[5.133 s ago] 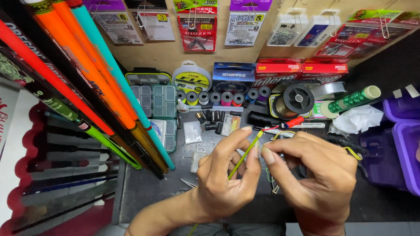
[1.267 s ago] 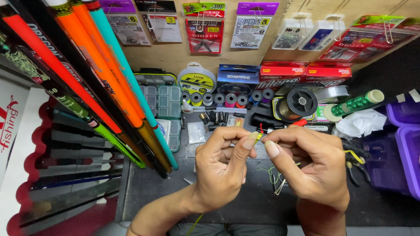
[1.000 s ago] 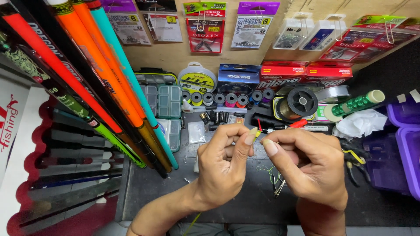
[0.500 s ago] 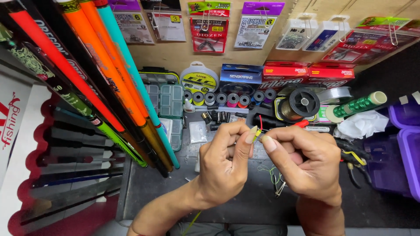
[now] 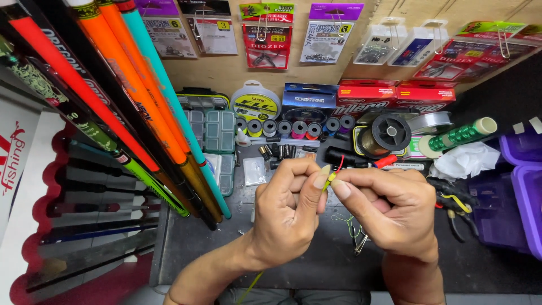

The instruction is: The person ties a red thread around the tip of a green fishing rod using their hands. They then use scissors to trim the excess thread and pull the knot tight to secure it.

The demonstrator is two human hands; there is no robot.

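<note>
My left hand [image 5: 285, 217] and my right hand [image 5: 389, 209] meet above the dark worktop, fingertips pinched together on a thin yellow-green fishing float [image 5: 329, 179] with a red tip. The float's upper end sticks up between my thumbs. Its long yellow-green stem [image 5: 251, 280] runs down behind my left wrist. Thin green line [image 5: 345, 221] dangles in loops below my right palm, and a small metal clip [image 5: 359, 244] hangs under it.
Orange, teal and black rods [image 5: 130, 107] slant across the left. Tackle boxes [image 5: 219, 130], line spools [image 5: 299, 129], a black reel spool [image 5: 389, 134], a green thread roll [image 5: 460, 135], white tissue [image 5: 466, 161], pliers [image 5: 454, 197] and purple bins [image 5: 522, 192] crowd the bench. Hook packets [image 5: 265, 36] hang on the back wall.
Both hands have closed tighter around the float's top end and barely shifted. Five seconds ago the float lay more exposed, slanting between the fingers.
</note>
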